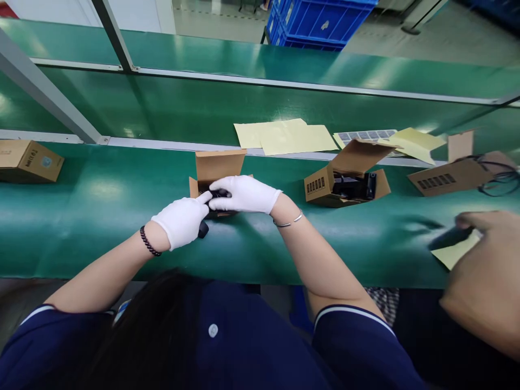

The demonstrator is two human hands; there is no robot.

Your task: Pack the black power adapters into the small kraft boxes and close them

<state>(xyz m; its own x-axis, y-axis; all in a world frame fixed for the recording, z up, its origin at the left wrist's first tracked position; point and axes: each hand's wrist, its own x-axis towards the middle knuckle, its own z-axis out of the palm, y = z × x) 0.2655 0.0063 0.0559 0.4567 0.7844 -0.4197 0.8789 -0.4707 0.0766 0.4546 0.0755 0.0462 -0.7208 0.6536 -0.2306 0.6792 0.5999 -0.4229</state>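
Note:
In front of me an open cardboard box [221,164] stands with its flap up, and both my white-gloved hands are at it. My right hand [244,195] reaches into the box from the right, fingers curled round a black item [220,194] whose kind I cannot make out. My left hand [182,221] is closed, its index finger stretched to the box's left side by the right fingertips. From under that palm pokes a black block-shaped end [203,229]; the glove hides the rest. The box's inside is mostly covered by my hands.
A closed box [30,161] stands at far left. Rightward are an open box [319,187] with black parts and another box [436,181] with a black cable [501,176]. Yellow sheets [298,140] lie behind. At right, a co-worker's blurred hand [487,254] holds something dark.

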